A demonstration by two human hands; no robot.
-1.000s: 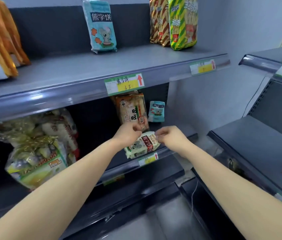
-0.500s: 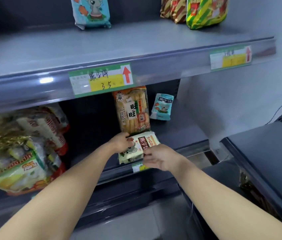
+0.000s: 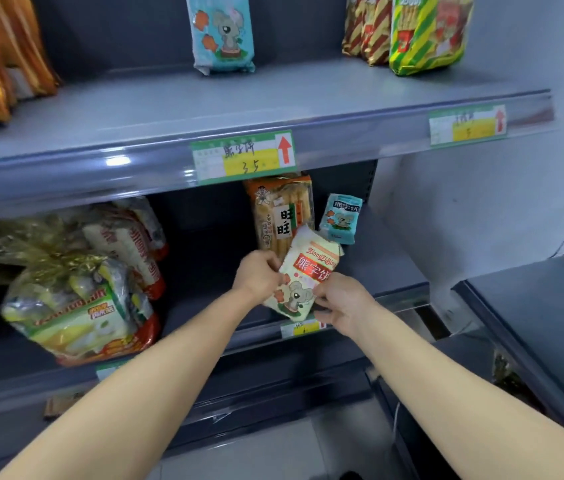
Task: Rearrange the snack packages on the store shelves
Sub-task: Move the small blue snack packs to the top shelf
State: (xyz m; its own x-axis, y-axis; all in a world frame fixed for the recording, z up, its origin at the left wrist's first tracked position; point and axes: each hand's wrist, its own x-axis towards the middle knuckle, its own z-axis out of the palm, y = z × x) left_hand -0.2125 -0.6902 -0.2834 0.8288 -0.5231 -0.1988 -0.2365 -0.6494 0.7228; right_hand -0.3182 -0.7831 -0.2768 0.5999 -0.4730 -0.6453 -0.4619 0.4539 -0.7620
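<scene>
Two hands, left hand [image 3: 258, 273], right hand [image 3: 342, 301], fingers [image 3: 323, 293] tight around cream "XiongZiBing" 熊字饼 packet [image 3: 308, 271].

I read "XiongZiBing" and 熊字饼 on the cream packet [image 3: 303, 271]; 旺旺 on the orange pack [image 3: 280, 216]. The shelf tag [image 3: 243, 156] says 3.5.

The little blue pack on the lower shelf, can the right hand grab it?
Probably not yet: the right hand grips the cream pack with the left hand. Freed, it likely could; the little blue pack stands just behind.
</scene>
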